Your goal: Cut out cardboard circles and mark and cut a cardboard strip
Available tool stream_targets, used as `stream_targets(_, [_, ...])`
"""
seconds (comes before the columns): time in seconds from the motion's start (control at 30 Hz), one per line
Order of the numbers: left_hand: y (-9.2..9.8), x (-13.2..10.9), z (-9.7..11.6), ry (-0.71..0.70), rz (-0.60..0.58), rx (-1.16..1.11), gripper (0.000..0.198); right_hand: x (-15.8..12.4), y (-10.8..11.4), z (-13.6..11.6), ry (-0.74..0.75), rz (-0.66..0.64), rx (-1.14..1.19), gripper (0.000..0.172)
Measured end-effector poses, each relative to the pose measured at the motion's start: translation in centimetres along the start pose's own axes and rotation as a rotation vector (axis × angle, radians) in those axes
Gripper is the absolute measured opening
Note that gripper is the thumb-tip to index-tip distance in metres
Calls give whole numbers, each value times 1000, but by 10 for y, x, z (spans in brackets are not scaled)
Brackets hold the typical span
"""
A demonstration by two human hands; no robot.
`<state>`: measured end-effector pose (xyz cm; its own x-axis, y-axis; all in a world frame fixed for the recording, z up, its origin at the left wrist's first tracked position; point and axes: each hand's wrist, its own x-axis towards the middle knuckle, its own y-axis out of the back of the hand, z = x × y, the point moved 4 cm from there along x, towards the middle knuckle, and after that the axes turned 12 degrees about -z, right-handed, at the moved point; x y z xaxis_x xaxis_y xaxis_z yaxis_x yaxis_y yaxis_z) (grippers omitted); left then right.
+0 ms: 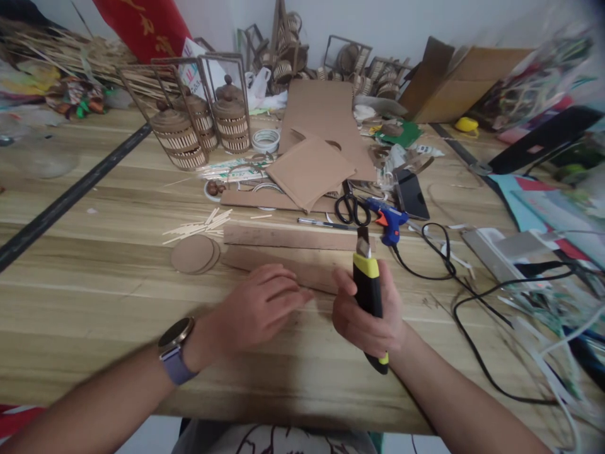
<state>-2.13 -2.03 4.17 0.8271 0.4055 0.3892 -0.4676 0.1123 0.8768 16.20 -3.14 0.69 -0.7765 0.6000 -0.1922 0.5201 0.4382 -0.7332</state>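
My right hand is wrapped round a black and yellow utility knife, held upright with its blade end pointing away from me. My left hand, with a watch on the wrist, hovers at the near edge of a cardboard strip; its fingers are loosely spread and hold nothing. A second cardboard strip lies just beyond, parallel to the first. Two overlapping cardboard discs rest to the left, beside a loose pile of thin wooden sticks.
Beyond the strips lie black scissors, a blue glue gun, a pen and cardboard sheets. Lantern-like wooden models stand at back left. Black cables and a power strip occupy the right.
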Motion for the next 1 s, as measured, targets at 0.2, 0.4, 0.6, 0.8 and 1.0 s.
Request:
stream_targets(0.2, [7, -6, -36, 339, 99, -7, 28, -2, 6, 7, -12, 11, -39, 81])
stream_targets(0.4, [9, -1, -68, 483, -23, 65, 36, -14, -6, -32, 161, 167, -225, 58])
stream_targets(0.6, [-2, 19, -103, 558, -77, 282, 52, -5, -20, -72, -158, 171, -961, 34])
stream_targets(0.8, [-27, 29, -107, 592, -201, 293, 61, 26, -25, -68, -504, 216, -1896, 18])
stream_targets(1.0, [-29, 28, -104, 622, -210, 265, 63, 42, -24, -59, -633, 187, -2029, 24])
